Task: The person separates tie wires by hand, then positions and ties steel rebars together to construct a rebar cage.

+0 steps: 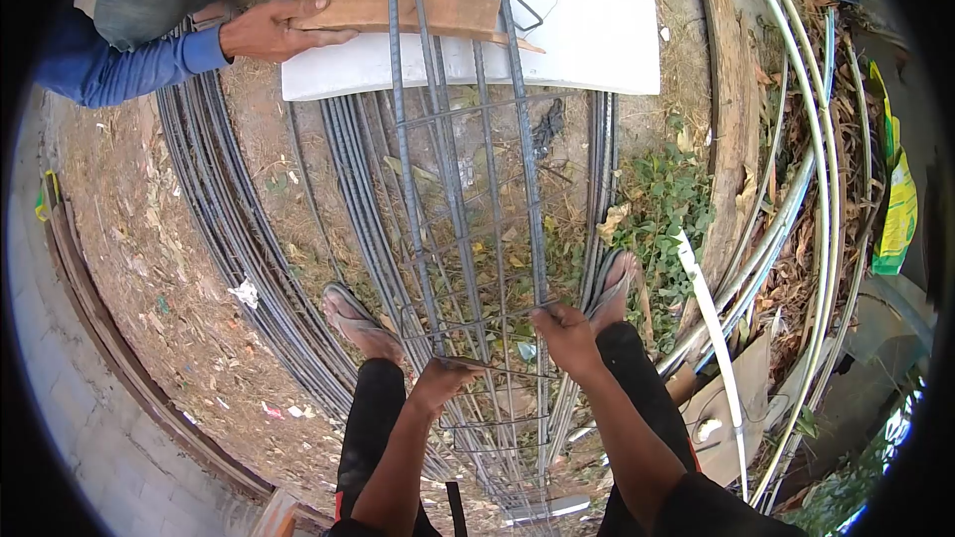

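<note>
A long rebar cage of ribbed steel bars, crossed by thin stirrups, runs away from me between my legs. My left hand is closed around the cage's left side, where a stirrup meets the long bar; its fingertips are partly hidden. On the right side, my right hand grips the cage with thumb and fingers at a stirrup corner, slightly farther forward. At the far end, the cage lies over a white foam slab and a wooden board. A co-worker's hand holds the board's left end.
Bundles of loose rebar lie on the littered ground to the left. White pipes and a weathered plank run along the right. Green weeds grow beside my right foot. A block wall borders the left.
</note>
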{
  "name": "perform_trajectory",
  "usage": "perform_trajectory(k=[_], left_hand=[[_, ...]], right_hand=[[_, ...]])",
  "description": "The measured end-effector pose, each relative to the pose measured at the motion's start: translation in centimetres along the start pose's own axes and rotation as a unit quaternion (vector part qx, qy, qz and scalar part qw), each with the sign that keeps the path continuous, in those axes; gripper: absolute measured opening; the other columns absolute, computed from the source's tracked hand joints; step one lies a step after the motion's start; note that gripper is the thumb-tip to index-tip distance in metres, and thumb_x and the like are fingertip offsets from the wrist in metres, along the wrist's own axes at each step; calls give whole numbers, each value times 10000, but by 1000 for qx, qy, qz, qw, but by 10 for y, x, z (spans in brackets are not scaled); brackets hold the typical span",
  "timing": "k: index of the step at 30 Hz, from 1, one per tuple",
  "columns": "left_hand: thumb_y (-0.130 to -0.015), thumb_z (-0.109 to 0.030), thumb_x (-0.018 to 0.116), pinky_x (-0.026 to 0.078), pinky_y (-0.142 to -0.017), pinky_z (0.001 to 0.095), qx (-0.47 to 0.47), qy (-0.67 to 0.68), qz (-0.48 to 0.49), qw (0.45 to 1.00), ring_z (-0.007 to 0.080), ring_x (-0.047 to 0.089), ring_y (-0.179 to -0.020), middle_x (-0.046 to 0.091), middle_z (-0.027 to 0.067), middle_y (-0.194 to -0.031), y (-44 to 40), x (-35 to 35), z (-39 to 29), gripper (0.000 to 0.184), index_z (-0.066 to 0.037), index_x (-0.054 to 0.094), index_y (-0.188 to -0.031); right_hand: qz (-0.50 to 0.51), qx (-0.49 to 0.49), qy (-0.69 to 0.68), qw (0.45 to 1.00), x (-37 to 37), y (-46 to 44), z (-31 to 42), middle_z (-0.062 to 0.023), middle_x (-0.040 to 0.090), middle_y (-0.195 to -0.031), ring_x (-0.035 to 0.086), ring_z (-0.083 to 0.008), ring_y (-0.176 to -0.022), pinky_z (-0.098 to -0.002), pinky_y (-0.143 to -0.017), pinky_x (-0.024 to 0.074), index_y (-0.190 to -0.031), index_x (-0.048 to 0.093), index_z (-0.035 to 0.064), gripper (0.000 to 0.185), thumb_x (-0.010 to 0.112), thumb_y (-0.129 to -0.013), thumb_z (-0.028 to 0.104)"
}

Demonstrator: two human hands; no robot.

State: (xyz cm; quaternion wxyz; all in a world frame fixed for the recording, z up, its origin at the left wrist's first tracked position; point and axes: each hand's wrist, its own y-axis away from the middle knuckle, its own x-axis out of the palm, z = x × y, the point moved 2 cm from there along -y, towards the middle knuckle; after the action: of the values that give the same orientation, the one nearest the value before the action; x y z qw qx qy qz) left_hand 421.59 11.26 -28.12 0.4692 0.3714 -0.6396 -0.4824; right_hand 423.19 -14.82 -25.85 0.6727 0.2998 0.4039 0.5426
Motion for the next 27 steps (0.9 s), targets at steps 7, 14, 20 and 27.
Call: perform_trajectory(k=[7, 14, 20, 27], left_hand=[[-840, -151, 816, 356, -563, 313, 6, 21, -34, 999, 103, 451, -612, 598, -9, -697, 6, 2, -8, 232, 9, 795, -1006], [-852, -111, 796, 357, -560, 322, 9, 19, -11, 1000, 99, 434, -595, 572, -19, -672, 0, 2, -2, 213, 21, 787, -1018], [-861, -77, 765, 383, -570, 314, 2, 11, 14, 1000, 107, 454, -605, 650, 24, -742, -9, -2, 5, 191, 29, 782, -1017], [-838, -107, 734, 398, -557, 304, 21, 7, -11, 1000, 97, 518, -622, 694, 21, -772, -13, -9, 13, 200, -2, 804, -994]], right_hand=[[-2, 31, -10, 999, 2, 3, 7, -37, 640, -761, 534, -99, -710, -319, -654, 452, -1021, 699, -17, 271, 668, -999, 251], [-33, -5, 19, 999, -3, 1, 6, -19, 620, -742, 516, -93, -688, -316, -630, 439, -986, 693, -28, 268, 666, -1000, 238], [-20, 21, -14, 999, -9, 2, 8, -19, 589, -724, 493, -100, -680, -316, -629, 424, -943, 680, -21, 257, 672, -992, 230], [-25, -10, -25, 999, -4, 0, 3, -31, 617, -739, 511, -102, -692, -332, -646, 441, -966, 685, -20, 255, 667, -995, 233]])
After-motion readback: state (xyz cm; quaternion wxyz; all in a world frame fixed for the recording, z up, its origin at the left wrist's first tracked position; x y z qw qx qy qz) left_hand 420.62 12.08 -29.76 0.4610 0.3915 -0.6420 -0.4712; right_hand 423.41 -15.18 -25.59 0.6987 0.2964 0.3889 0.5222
